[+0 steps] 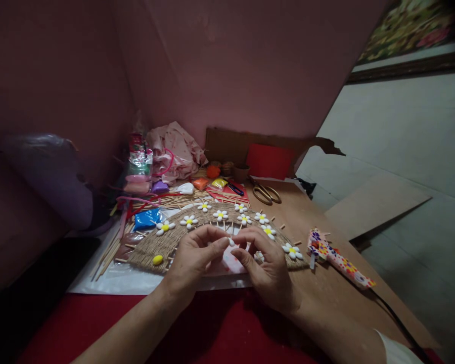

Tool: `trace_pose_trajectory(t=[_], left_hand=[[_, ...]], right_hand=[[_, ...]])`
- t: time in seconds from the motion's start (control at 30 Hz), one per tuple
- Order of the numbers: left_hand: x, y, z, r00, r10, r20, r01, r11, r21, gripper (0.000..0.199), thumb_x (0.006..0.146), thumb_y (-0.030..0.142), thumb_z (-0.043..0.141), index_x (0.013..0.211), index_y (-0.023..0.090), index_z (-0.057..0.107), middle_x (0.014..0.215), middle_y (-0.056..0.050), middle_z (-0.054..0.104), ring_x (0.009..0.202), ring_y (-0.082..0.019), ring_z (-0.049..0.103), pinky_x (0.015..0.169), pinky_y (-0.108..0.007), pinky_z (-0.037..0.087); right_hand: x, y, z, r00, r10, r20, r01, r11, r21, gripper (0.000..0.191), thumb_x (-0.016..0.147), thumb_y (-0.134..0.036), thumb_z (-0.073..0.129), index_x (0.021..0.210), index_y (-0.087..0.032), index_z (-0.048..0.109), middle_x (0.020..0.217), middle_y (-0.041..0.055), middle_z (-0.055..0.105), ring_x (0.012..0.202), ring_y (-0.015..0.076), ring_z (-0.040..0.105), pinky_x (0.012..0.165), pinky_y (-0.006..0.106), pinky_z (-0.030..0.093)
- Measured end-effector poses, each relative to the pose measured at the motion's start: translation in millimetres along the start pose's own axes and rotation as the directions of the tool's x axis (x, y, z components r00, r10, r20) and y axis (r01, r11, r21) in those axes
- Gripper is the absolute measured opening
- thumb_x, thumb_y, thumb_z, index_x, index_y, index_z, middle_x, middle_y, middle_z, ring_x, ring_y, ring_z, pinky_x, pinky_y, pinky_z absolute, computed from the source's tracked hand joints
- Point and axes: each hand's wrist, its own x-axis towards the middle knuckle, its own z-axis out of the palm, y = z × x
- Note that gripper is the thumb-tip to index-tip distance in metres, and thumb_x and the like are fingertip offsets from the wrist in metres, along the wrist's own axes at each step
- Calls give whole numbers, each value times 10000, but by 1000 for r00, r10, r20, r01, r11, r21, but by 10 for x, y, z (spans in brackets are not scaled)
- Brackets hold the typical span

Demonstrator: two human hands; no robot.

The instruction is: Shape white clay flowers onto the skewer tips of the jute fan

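Observation:
In front of the woven arch, my left hand (197,250) pinches a small piece of white clay (231,242) between thumb and forefinger. My right hand (263,258) meets it there, its fingertips closed on the same piece. Behind both hands lies the arch of brown twine (205,218) wound around short wooden sticks. White-petalled flowers with yellow centres, such as one flower (189,221), dot its surface. A lone yellow clay ball (158,260) sits near its left end. My hands hide part of the arch's inner edge and the pale sheet beneath.
Packets of coloured clay, including a blue packet (147,219), lie behind and left. Gold-handled scissors (266,193) rest behind the arch. A flower-patterned glue gun (339,260) with a black cord lies at right. Loose wooden sticks (108,255) line the left side; cardboard (227,144) leans against the wall.

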Motion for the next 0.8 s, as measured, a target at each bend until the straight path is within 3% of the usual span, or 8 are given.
trace_pose_trajectory(t=[0.27, 0.43, 0.8], left_hand=[[19, -21, -5, 999, -37, 19, 37, 998, -43, 237, 657, 329, 744, 713, 151, 599, 558, 55, 517, 426, -30, 397, 423, -154, 319], [16, -10, -13, 997, -65, 28, 65, 998, 14, 277, 682, 383, 713, 656, 140, 583, 444, 63, 459, 377, -33, 349, 388, -158, 230], [-4, 26, 7, 996, -88, 32, 88, 996, 25, 284, 710, 388, 686, 644, 137, 573, 463, 56, 459, 385, -34, 331, 400, -170, 218]], right_hand=[[-5, -24, -4, 999, -17, -39, 16, 1000, -17, 56, 846, -136, 550, 849, -173, 592, 805, 18, 584, 698, 121, 519, 597, 245, 413], [4, -20, -4, 999, -20, -48, 19, 999, -26, 61, 845, -131, 552, 853, -176, 592, 804, 12, 580, 696, 116, 520, 607, 245, 416], [15, -5, 14, 998, -25, -63, 24, 999, -21, 63, 841, -137, 561, 874, -176, 599, 806, 14, 594, 694, 114, 538, 602, 236, 427]])
